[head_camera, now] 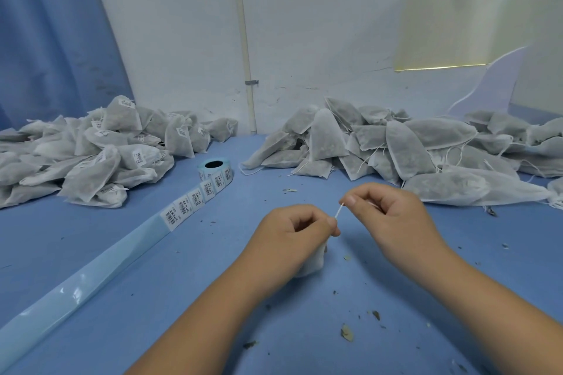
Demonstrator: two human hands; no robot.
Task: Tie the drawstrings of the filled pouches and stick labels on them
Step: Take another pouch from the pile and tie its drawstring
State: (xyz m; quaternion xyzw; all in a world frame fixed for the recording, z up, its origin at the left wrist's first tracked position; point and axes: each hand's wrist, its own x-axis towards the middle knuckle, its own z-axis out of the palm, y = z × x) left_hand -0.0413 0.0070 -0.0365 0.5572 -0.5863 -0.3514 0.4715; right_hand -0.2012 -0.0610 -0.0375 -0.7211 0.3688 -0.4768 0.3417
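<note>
Dried leaf crumbs (347,332) speckle the blue table (91,237) by its near edge, between the left forearm (213,307) and the right forearm (493,304), which reach toward its middle. At that spot the left hand (297,233) is curled over a small white pouch (315,263), mostly hidden beneath the palm, and its fingertips pinch the drawstring (338,211). The right hand (387,207), fingers curled, pinches the other end of that short stretch, which runs taut between them. Whether a knot has formed I cannot tell. The thin string could slip from either pinch, leaving the neck loose and letting filling spill; a hard tug might, I judge, snap it or tear the flimsy fabric. Outward, a label roll (214,169) stands toward the far edge, left of centre. Its strip of barcode labels (189,202) runs toward the near left corner and ends in bare blue backing (76,283), a tail the left forearm could snag, dragging the roll. A heap of labelled pouches (91,155) fills the far left corner. A heap of unlabelled pouches (396,149) with loose strings lies at the far right, close behind the right hand, where a stray string may catch. The way from the hands to the labels looks open.
</note>
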